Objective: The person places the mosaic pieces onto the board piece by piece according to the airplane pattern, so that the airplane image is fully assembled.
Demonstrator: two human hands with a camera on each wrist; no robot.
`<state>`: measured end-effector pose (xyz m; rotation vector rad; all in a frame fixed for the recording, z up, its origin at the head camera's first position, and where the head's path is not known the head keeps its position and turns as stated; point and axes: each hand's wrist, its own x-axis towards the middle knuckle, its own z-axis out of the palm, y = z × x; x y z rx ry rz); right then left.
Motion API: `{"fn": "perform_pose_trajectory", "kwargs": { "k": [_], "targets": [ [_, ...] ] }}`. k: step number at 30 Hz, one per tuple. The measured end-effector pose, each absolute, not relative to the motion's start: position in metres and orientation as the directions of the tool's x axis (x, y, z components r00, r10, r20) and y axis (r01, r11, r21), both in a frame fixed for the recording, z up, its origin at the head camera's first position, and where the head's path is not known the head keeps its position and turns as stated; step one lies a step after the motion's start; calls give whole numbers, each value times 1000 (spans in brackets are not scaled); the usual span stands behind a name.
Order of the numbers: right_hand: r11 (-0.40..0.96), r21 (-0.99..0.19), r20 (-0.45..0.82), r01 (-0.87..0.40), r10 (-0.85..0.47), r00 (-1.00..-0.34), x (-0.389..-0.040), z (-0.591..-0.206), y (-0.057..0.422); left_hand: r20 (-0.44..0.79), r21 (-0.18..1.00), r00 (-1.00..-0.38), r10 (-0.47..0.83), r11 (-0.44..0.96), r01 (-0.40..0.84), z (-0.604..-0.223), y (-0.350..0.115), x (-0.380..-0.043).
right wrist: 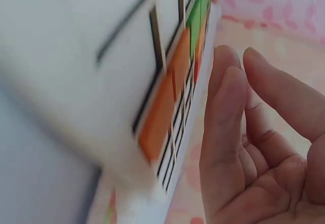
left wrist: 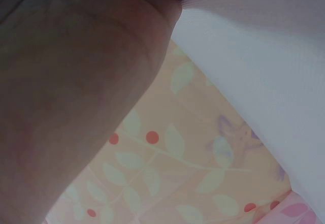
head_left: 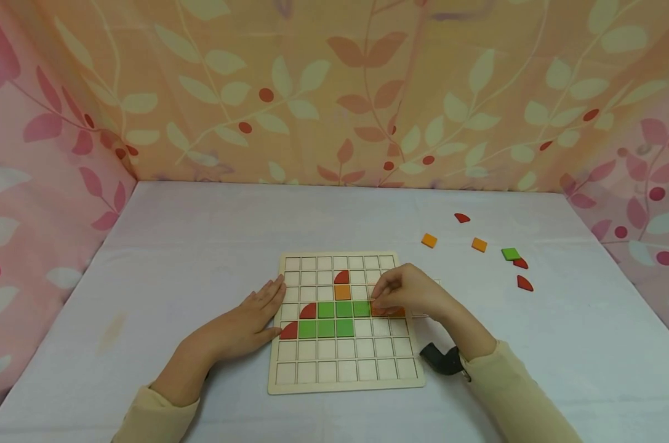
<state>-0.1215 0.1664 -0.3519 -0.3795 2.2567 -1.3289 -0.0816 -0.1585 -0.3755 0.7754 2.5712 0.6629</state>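
The person's right hand (head_left: pixel 412 289) curves loosely, thumb and fingertips narrowly apart, just beside two flat orange square tiles (right wrist: pixel 157 117) set in a pale wooden grid board (head_left: pixel 345 388). Left of those fingertips runs a row of flat green square tiles (head_left: pixel 343 309). The left hand (head_left: pixel 242 326) rests, fingers extended, against the board's left edge, a red quarter-circle tile (head_left: pixel 290 331) beside its thumb tip.
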Motion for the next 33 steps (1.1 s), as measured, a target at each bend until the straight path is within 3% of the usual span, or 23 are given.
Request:
{"fn": "perform_pose_trajectory", "kwargs": {
  "k": [18,33],
  "targets": [
    [533,-844,-214,55,-242,-946,-149,-346,239,-211,526,-779,591,740,419,-375,-158,-82],
    [526,-840,-218,131,-107,-970,-159,-344,305,-219,523,-779,588,744,416,-375,-157,-82]
  ]
}}
